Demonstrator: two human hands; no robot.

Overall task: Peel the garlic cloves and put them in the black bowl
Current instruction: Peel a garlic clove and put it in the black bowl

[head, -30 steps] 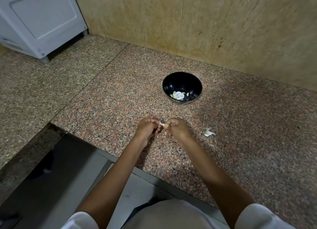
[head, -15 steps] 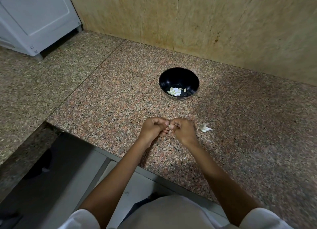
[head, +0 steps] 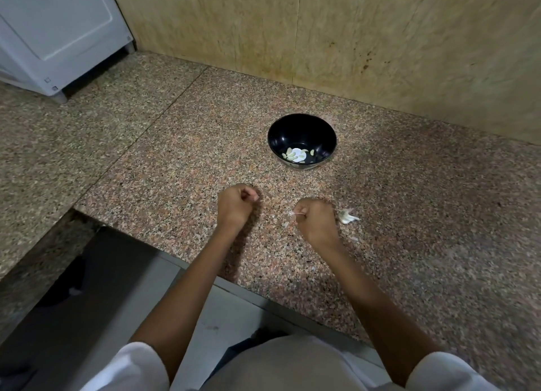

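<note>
Head view: garlic cloves are light and firm, probably slick once bare, and the papery skin tears easily, so it is best pinched at a tip. The right hand (head: 314,221) pinches a skin scrap (head: 295,214) in curled fingers. Unpeeled cloves (head: 347,216) lie just beside it on the surface (head: 175,156). The left hand (head: 238,206) is clenched, and I cannot tell whether it holds anything. Peeled cloves (head: 294,155) sit in the black bowl (head: 301,127).

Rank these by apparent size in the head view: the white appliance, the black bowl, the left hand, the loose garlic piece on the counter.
1. white appliance, even though it is cropped by the frame
2. black bowl
3. left hand, somewhat smaller though nearer the camera
4. garlic piece
</note>
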